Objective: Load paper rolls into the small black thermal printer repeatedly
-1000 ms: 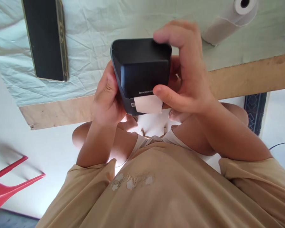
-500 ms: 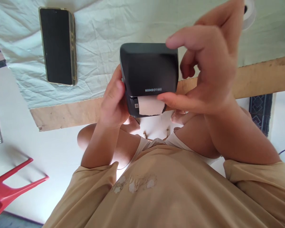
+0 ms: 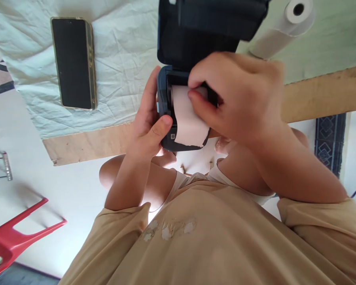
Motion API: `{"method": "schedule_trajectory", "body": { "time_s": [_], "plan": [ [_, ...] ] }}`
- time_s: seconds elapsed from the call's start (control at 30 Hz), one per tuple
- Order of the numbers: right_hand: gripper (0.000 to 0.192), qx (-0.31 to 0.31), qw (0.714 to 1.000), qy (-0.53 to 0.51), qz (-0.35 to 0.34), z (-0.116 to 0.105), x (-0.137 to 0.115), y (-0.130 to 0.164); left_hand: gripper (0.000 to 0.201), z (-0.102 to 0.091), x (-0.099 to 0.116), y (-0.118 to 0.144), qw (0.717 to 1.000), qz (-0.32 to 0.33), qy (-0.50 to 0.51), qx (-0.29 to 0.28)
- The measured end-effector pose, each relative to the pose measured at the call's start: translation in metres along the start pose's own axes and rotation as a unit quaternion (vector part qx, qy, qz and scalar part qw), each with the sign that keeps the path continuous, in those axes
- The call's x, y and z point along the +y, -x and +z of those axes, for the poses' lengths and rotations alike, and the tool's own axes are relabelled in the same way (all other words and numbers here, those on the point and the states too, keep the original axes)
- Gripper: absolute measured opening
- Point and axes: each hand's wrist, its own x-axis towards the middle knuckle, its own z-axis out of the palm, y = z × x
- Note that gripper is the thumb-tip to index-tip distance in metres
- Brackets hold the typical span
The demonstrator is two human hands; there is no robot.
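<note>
One black printer (image 3: 162,85) is in your left hand (image 3: 150,128), above the wooden table edge (image 3: 89,143); fingers wrap its left side, thumb over the rim. Its lid (image 3: 195,43) stands open on the far side, and the paper (image 3: 190,122) reaches its near edge with a ragged end. Your right hand (image 3: 190,90) has thumb and forefinger narrowed together at the paper; whether they pinch it, you cannot tell. Cloth (image 3: 121,79) stretches between printer and phone (image 3: 74,63), leaving room to its left; a white roll (image 3: 274,37) crowds its far right.

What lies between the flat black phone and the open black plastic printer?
In the head view: wrinkled pale green cloth, then the left hand holding the printer.
</note>
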Motion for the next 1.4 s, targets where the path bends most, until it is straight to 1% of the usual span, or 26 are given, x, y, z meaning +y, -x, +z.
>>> {"method": "schedule_trajectory", "body": {
  "time_s": [0.07, 0.1, 0.13, 0.2, 0.27, 0.33, 0.4, 0.43, 0.47, 0.53, 0.6, 0.63, 0.67, 0.7, 0.73, 0.77, 0.83, 0.9, 0.97, 1.03, 1.1, 1.23, 1.27, 1.33, 1.4],
  "plan": [
    [0.033, -0.044, 0.997, 0.043, 0.047, 0.001, -0.005, -0.001, 0.079, 0.003, 0.004, 0.002, 1.000, -0.003, -0.007, -0.012],
    [0.032, -0.071, 0.993, 0.065, 0.063, 0.001, -0.006, -0.001, 0.074, 0.007, 0.011, 0.003, 1.000, -0.001, -0.003, -0.020],
    [0.033, -0.095, 0.990, 0.082, 0.069, 0.001, -0.007, -0.001, 0.070, 0.012, 0.020, 0.005, 1.000, -0.014, 0.006, -0.018],
    [0.035, -0.119, 0.988, 0.083, 0.047, 0.001, -0.006, -0.002, 0.063, 0.023, 0.039, 0.008, 0.999, -0.047, 0.021, -0.010],
    [0.039, -0.120, 0.991, 0.050, 0.023, 0.000, -0.002, -0.002, 0.060, 0.030, 0.052, 0.010, 0.996, -0.092, 0.019, -0.012],
    [0.041, -0.116, 0.993, -0.004, 0.008, -0.003, 0.002, -0.001, 0.058, 0.032, 0.053, 0.011, 0.996, -0.091, 0.017, -0.009],
    [0.040, -0.112, 0.990, -0.087, -0.010, -0.009, 0.006, 0.003, 0.058, 0.030, 0.046, 0.011, 0.998, -0.054, 0.023, 0.001],
    [0.039, -0.112, 0.984, -0.140, -0.025, -0.012, 0.009, 0.004, 0.058, 0.028, 0.040, 0.010, 0.999, -0.039, 0.028, 0.006],
    [0.040, -0.108, 0.973, -0.199, -0.038, -0.015, 0.012, 0.006, 0.058, 0.027, 0.035, 0.010, 0.999, -0.030, 0.032, 0.011],
    [0.049, -0.067, 0.940, -0.331, -0.049, -0.019, 0.023, 0.005, 0.057, 0.025, 0.028, 0.009, 0.999, -0.012, 0.036, 0.025],
    [0.053, -0.008, 0.907, -0.420, -0.018, -0.018, 0.035, -0.001, 0.057, 0.024, 0.025, 0.008, 0.999, 0.000, 0.038, 0.039],
    [0.055, 0.013, 0.899, -0.437, 0.015, -0.017, 0.042, -0.004, 0.058, 0.025, 0.025, 0.008, 0.998, 0.004, 0.039, 0.042],
    [0.057, 0.026, 0.897, -0.438, 0.050, -0.014, 0.048, -0.008, 0.059, 0.026, 0.026, 0.009, 0.998, 0.001, 0.042, 0.047],
    [0.061, 0.030, 0.902, -0.423, 0.082, -0.010, 0.054, -0.010, 0.059, 0.027, 0.027, 0.009, 0.997, -0.009, 0.046, 0.054],
    [0.063, 0.031, 0.911, -0.398, 0.101, -0.006, 0.058, -0.011, 0.060, 0.028, 0.028, 0.009, 0.996, -0.021, 0.051, 0.065],
    [0.064, 0.041, 0.921, -0.373, 0.106, -0.002, 0.061, -0.011, 0.060, 0.029, 0.029, 0.009, 0.995, -0.032, 0.055, 0.078],
    [0.056, 0.075, 0.943, -0.314, 0.077, 0.004, 0.063, -0.008, 0.064, 0.032, 0.031, 0.009, 0.992, -0.053, 0.054, 0.105],
    [0.046, 0.098, 0.972, -0.212, 0.036, 0.008, 0.062, -0.004, 0.068, 0.033, 0.032, 0.009, 0.990, -0.065, 0.043, 0.119],
    [0.043, 0.096, 0.989, -0.115, 0.007, 0.009, 0.061, -0.002, 0.070, 0.034, 0.033, 0.009, 0.990, -0.066, 0.033, 0.122],
    [0.048, 0.075, 0.995, -0.062, -0.001, 0.009, 0.061, -0.002, 0.068, 0.034, 0.032, 0.009, 0.990, -0.057, 0.028, 0.123],
    [0.052, 0.059, 0.996, -0.062, 0.015, 0.010, 0.063, -0.004, 0.066, 0.035, 0.032, 0.009, 0.991, -0.053, 0.028, 0.118],
    [0.053, 0.042, 0.995, -0.061, 0.074, 0.010, 0.064, -0.005, 0.060, 0.037, 0.035, 0.009, 0.993, -0.048, 0.044, 0.096],
    [0.055, 0.039, 0.994, -0.066, 0.077, 0.009, 0.064, -0.003, 0.058, 0.037, 0.036, 0.009, 0.993, -0.049, 0.044, 0.095],
    [0.059, 0.056, 0.992, -0.098, 0.063, 0.004, 0.061, 0.000, 0.055, 0.036, 0.036, 0.009, 0.993, -0.048, 0.040, 0.097],
    [0.058, 0.097, 0.981, -0.160, 0.058, -0.004, 0.059, 0.003, 0.055, 0.033, 0.033, 0.009, 0.994, -0.038, 0.036, 0.094]
  ]
}}
